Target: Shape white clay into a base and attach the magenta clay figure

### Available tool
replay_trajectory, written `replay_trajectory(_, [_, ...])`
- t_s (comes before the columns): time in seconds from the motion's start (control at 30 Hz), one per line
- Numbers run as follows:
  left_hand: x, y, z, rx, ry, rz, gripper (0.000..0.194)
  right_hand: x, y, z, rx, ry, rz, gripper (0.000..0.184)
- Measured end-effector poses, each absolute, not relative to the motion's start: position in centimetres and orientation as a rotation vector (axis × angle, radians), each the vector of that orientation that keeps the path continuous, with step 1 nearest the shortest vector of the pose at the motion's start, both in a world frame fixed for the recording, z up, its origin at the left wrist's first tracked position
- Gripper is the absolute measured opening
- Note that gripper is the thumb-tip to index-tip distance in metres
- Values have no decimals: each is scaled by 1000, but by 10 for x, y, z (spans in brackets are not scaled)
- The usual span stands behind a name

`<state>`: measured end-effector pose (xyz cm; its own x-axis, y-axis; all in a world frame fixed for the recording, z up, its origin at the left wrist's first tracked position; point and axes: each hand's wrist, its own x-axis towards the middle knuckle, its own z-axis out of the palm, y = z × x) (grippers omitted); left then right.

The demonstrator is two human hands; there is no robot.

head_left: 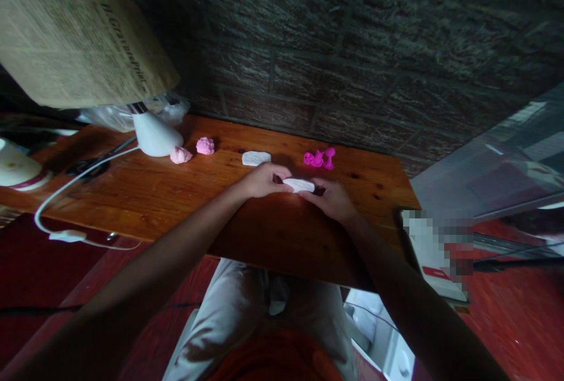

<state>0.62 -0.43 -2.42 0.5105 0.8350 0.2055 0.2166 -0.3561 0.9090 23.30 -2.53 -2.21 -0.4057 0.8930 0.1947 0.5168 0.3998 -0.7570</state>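
Between both hands, above the wooden table, is a flat, whitish oblong piece that looks like modelling clay. Its left end is pinched by my left hand, thumb below and fingers above. My right hand grips the opposite end the same way. A similar white slab lies flat just beyond my left hand. Past my right hand rests a bright magenta cutter-like shape with openings in it. Two crumpled pink lumps, one paler and one deeper pink, sit farther left.
A white-based lamp with a newsprint shade stands at the left, its cable trailing over the front edge. Scissors and a paper cup are nearby. A brick-patterned wall borders the back; a partly blurred flat object lies right.
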Motion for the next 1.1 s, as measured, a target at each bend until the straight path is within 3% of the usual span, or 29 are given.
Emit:
replay_trajectory(0.33, [10,-8,-24,1866,789,860,24,236,-22,-26,-1202,-1997,885,25])
replay_trajectory(0.57, [9,-5,-25,1928,831,802,22,235,-24,-24,-1308,-2082,745,21])
replay_trajectory(1.1, [9,-4,-26,1946,806,845,19,245,-25,-15,-1183,-1969,1025,25])
